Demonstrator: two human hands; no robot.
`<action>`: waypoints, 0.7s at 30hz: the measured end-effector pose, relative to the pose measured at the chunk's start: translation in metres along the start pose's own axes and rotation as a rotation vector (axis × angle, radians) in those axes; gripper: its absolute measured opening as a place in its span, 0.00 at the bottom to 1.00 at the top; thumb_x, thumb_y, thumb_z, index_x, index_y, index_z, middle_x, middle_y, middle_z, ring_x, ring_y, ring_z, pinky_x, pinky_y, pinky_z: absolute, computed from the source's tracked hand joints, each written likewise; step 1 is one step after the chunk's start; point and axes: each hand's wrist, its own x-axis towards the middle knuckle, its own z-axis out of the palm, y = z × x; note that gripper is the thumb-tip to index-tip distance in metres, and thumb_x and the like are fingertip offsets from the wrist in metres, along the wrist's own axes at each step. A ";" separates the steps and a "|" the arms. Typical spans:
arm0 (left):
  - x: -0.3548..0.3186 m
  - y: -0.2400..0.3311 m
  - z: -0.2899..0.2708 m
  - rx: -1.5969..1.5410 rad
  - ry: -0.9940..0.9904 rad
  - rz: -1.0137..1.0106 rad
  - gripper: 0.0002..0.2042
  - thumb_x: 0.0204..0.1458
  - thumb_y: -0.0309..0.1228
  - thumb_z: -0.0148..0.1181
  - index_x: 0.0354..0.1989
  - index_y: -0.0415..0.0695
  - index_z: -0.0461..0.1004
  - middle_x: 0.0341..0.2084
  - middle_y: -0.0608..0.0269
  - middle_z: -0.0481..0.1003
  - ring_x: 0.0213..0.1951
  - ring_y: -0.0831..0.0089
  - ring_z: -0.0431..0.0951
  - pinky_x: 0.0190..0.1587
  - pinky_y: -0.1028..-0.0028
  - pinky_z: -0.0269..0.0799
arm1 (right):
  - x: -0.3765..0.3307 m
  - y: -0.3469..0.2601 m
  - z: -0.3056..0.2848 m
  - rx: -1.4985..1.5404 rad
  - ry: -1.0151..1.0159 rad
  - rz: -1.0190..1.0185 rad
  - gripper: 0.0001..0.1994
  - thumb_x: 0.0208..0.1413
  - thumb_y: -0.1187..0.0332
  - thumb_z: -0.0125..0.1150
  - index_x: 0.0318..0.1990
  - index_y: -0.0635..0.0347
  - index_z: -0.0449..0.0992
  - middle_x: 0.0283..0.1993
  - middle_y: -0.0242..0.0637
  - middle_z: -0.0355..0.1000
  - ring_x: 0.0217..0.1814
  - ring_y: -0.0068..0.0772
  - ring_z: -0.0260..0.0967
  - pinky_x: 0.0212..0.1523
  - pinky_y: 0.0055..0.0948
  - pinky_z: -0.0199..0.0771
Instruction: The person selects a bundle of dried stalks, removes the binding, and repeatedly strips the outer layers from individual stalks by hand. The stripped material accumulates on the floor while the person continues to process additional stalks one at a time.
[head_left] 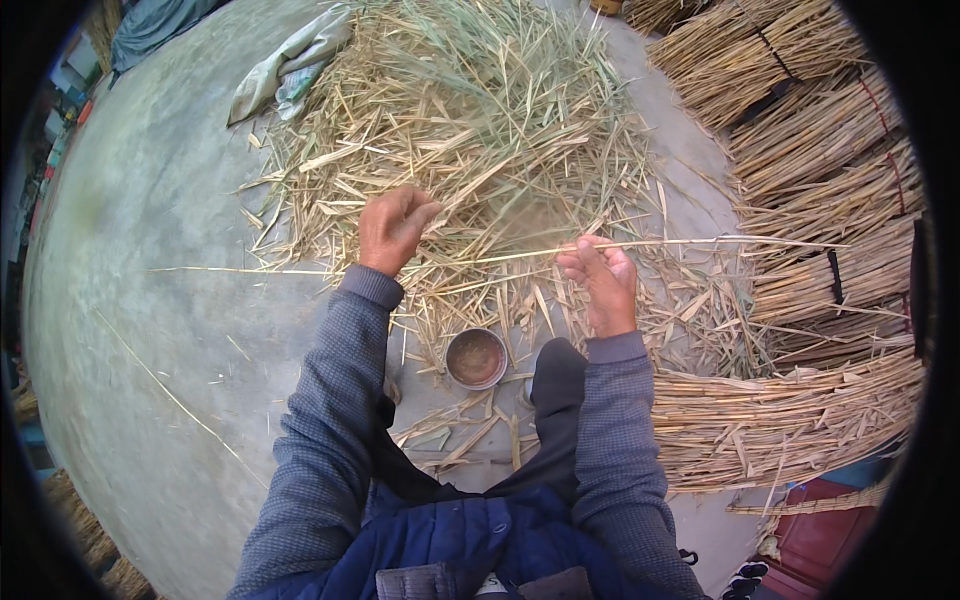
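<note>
A long, thin, pale reed stalk [510, 256] runs crosswise in front of me, its thin end out to the left and its other end over the bundles on the right. My right hand [603, 278] is closed on it, pinching it between thumb and fingers. My left hand [395, 228] is raised above the stalk, thumb and fingers pressed together; whatever they hold, if anything, is too small to make out. Behind the left wrist the stalk is partly hidden. Below both hands lies a heap of dry reed leaves [400, 140], greener toward the far side.
A round metal bowl [476, 358] with a brownish inside stands between my feet. Tied reed bundles [820, 150] are stacked at the right, and loose reed stalks [780, 425] lie nearer me. A pale sack [290, 65] touches the heap's far left. One thin stalk [180, 400] lies on the concrete floor.
</note>
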 end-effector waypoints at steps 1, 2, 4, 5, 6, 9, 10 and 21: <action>0.002 -0.001 -0.004 0.285 -0.001 0.119 0.10 0.49 0.36 0.68 0.32 0.43 0.78 0.23 0.61 0.78 0.27 0.70 0.74 0.36 0.67 0.67 | 0.000 0.000 0.000 0.010 -0.007 0.002 0.14 0.63 0.67 0.60 0.49 0.68 0.69 0.40 0.43 0.76 0.37 0.30 0.78 0.35 0.21 0.78; 0.002 0.001 -0.006 0.578 -0.013 0.226 0.11 0.48 0.37 0.68 0.33 0.44 0.78 0.24 0.60 0.78 0.28 0.67 0.74 0.38 0.65 0.66 | 0.000 0.000 0.000 0.016 -0.004 0.014 0.14 0.63 0.67 0.60 0.49 0.68 0.69 0.40 0.43 0.76 0.36 0.29 0.78 0.35 0.20 0.78; -0.003 0.011 0.001 0.503 0.002 0.318 0.14 0.48 0.41 0.66 0.35 0.44 0.78 0.27 0.59 0.78 0.33 0.60 0.74 0.41 0.62 0.63 | 0.000 0.001 0.003 0.047 0.002 0.023 0.14 0.62 0.67 0.60 0.48 0.68 0.69 0.40 0.43 0.76 0.37 0.30 0.78 0.35 0.21 0.78; -0.006 0.018 0.007 0.410 0.000 0.381 0.14 0.49 0.41 0.66 0.35 0.44 0.78 0.27 0.60 0.78 0.34 0.61 0.74 0.40 0.62 0.64 | 0.000 0.001 0.005 0.053 0.012 0.026 0.14 0.62 0.67 0.60 0.48 0.68 0.68 0.40 0.43 0.76 0.37 0.30 0.78 0.35 0.21 0.78; -0.009 0.026 0.014 0.316 -0.002 0.443 0.14 0.50 0.41 0.66 0.36 0.44 0.78 0.28 0.60 0.78 0.34 0.61 0.75 0.40 0.63 0.65 | 0.001 0.001 0.007 0.075 0.012 0.029 0.14 0.62 0.66 0.60 0.48 0.68 0.68 0.40 0.43 0.76 0.37 0.30 0.78 0.35 0.21 0.78; -0.020 0.048 0.037 0.023 -0.224 0.464 0.12 0.49 0.40 0.66 0.34 0.45 0.79 0.25 0.63 0.77 0.31 0.63 0.76 0.38 0.65 0.65 | 0.003 0.002 0.013 0.105 0.018 0.029 0.15 0.62 0.66 0.61 0.48 0.68 0.68 0.40 0.43 0.76 0.37 0.29 0.78 0.35 0.20 0.79; -0.019 0.051 0.038 0.049 -0.244 0.461 0.11 0.49 0.39 0.67 0.34 0.45 0.79 0.24 0.64 0.77 0.31 0.63 0.76 0.37 0.65 0.65 | 0.004 0.003 0.014 0.106 0.018 0.030 0.15 0.62 0.66 0.61 0.48 0.68 0.68 0.40 0.43 0.76 0.37 0.29 0.78 0.35 0.20 0.79; -0.005 0.042 -0.002 0.507 -0.151 0.525 0.07 0.47 0.35 0.64 0.24 0.50 0.73 0.16 0.67 0.73 0.25 0.66 0.74 0.36 0.65 0.59 | 0.017 0.003 -0.025 0.300 0.105 0.052 0.12 0.60 0.68 0.63 0.46 0.67 0.71 0.41 0.43 0.77 0.39 0.30 0.78 0.39 0.23 0.80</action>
